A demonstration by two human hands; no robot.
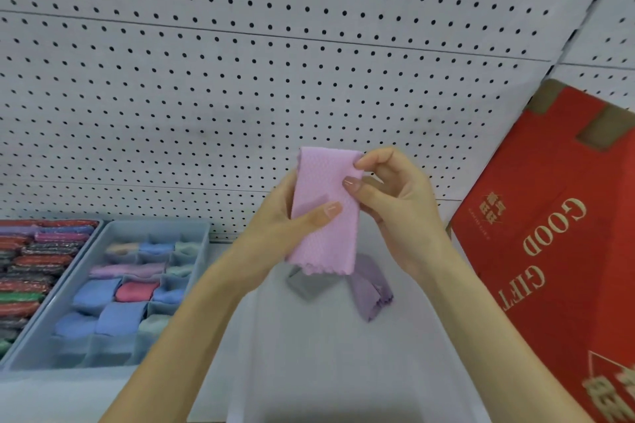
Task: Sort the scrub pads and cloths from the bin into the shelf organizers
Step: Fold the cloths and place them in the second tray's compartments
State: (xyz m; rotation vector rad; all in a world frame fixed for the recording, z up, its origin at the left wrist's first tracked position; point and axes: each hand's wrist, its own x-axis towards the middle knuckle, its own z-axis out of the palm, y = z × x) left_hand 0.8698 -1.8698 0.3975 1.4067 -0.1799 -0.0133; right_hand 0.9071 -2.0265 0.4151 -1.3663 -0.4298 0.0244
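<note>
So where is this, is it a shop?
Probably a shop or stockroom shelf. The back wall is white pegboard, trays hold neat rows of goods, like the organizer of folded cloths, and a red gift box stands to the right. Both hands, left and right, hold a pink cloth.

Bright, even, diffuse light with no hard shadows; the white perforated metal backboard (pixel 240 79) bows from wide-angle distortion; the translucent clear plastic bin (pixel 343 354) looks hazy; overall detail is soft; the divided pale blue plastic organizer tray (pixel 192 230) blurs towards the left edge.
</note>
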